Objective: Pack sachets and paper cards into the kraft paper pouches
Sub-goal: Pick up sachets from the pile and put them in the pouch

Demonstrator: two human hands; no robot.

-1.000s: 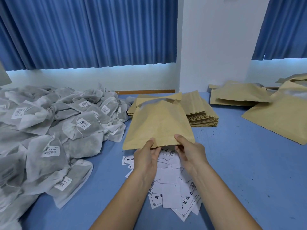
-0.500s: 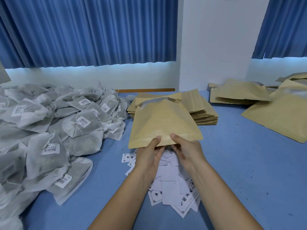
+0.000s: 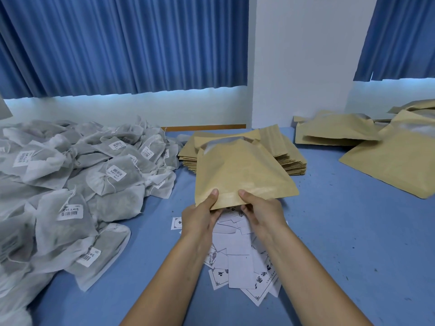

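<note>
Forearms come in from the bottom edge, over a loose scatter of cards [image 3: 237,250] on the blue tabletop [image 3: 353,243]. Some cards show black print, others lie blank side up.

Left hand [image 3: 200,215] and right hand [image 3: 261,212] sit side by side above the far end of the scatter. Each pinches the near edge of one pouch [image 3: 240,175], thumb on top and fingers curled underneath. The pouch is lifted clear of the cards and has a pale window strip at its far end.

Just behind the pouch, and partly covered by it in this view, a fanned stack [image 3: 287,156] of flat pouches rests on the tabletop.

Left side: a big heap of sachets [image 3: 82,180], grey-white mesh with barcode labels and strings, runs from the near left edge back toward the wall.

Right side, well apart from the hands: loose pouches [image 3: 388,165] lie flat, overlapping.

Far: a white wall [image 3: 301,55] and blue curtains [image 3: 117,43].
</note>
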